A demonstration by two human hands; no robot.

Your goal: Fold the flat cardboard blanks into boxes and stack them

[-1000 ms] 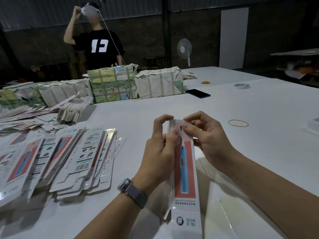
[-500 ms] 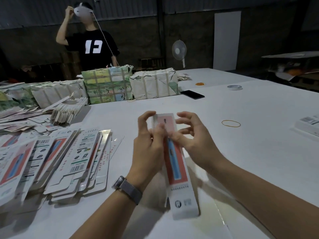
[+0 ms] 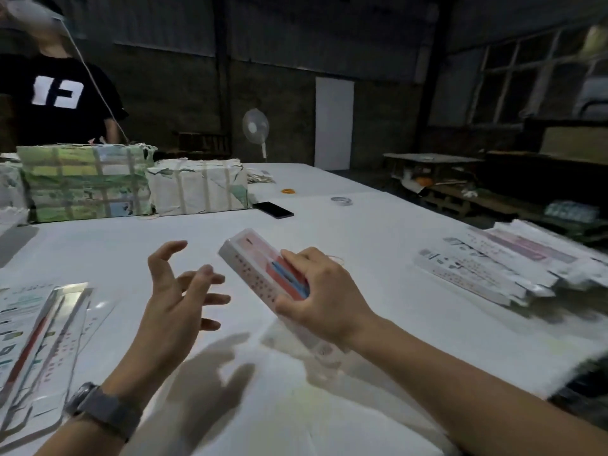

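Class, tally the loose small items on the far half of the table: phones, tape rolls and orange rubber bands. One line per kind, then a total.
Phone: 1
Tape roll: 1
Orange rubber band: 1
Total: 3

Camera, one: head-worn, wide-angle. We look forward and down from the near edge of the white table [image 3: 378, 245], close above it. We face across the table toward the wrapped bundles [image 3: 197, 187] at its far side, with a standing fan [image 3: 256, 130] and dark wall behind them. Both forearms enter from the bottom of the view. Edges blur and bend. No second view to share ground with
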